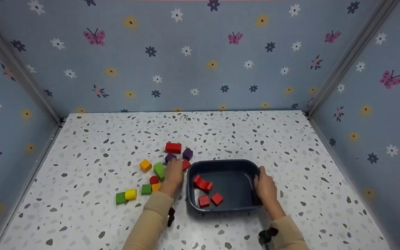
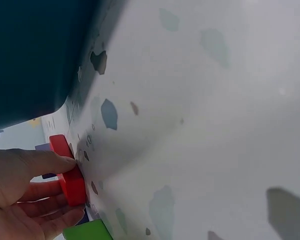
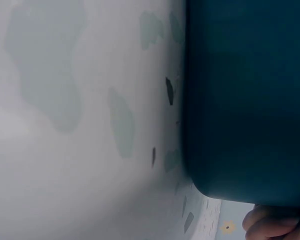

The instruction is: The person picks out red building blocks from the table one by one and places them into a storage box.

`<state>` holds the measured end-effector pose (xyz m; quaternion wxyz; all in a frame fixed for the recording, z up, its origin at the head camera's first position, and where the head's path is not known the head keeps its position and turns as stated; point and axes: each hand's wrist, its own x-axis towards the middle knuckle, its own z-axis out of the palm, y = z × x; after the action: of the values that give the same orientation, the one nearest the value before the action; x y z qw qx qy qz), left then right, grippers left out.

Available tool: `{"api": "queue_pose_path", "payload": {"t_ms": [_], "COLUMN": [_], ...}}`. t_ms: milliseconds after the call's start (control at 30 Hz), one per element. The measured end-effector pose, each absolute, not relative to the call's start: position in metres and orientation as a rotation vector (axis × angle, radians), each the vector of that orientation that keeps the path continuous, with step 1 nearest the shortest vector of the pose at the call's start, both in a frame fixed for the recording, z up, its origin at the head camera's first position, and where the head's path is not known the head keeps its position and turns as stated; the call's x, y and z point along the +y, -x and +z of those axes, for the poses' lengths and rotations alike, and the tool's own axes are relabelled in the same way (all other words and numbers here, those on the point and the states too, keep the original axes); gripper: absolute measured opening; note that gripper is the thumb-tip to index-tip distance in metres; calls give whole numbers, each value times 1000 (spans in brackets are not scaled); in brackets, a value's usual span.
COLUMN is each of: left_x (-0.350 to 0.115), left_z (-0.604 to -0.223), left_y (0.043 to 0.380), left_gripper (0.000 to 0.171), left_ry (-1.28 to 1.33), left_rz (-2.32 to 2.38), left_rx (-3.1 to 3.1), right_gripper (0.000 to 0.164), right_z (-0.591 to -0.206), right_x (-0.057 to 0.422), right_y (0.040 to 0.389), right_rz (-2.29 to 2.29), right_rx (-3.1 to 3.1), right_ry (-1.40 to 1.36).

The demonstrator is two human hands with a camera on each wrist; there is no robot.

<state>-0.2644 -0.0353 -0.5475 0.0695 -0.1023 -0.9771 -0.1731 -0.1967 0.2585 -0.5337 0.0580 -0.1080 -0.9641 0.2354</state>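
Sleeves (image 1: 149, 220), tray (image 1: 240, 184) btwn hands (image 1: 174, 174), misc. blocks (image 1: 146, 189) L

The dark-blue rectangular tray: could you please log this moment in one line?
Left hand: grips red block; right hand: holds dark-blue tray; inside: curved red block, two red blocks

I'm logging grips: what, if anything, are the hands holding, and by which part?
The left hand pinches a red block near its middle. The right hand grips the dark blue tray by its right end.
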Motion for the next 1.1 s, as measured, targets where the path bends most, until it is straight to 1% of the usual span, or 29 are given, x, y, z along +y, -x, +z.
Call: {"api": "queue_pose_path", "payload": {"t_ms": [200,600,1100], "left_x": [-38,-38,-40], "left_z": [-547,-540,-525], "left_y": [263,259,249], "left_gripper": [13,20,36], "left_ry": [244,208,126], "left_rz": [-604,-650,-697], "left_rx": [-2933,-2920,-2871], "right_gripper": [19,19,17], "right_z": [-536,-536,-534], "right_x": [259,258,258], "right_y": [195,195,195], "right_rz": [682,688,708], "right_rx": [-2892,-2886,-2896], "right_ry": [271,296,303]}}
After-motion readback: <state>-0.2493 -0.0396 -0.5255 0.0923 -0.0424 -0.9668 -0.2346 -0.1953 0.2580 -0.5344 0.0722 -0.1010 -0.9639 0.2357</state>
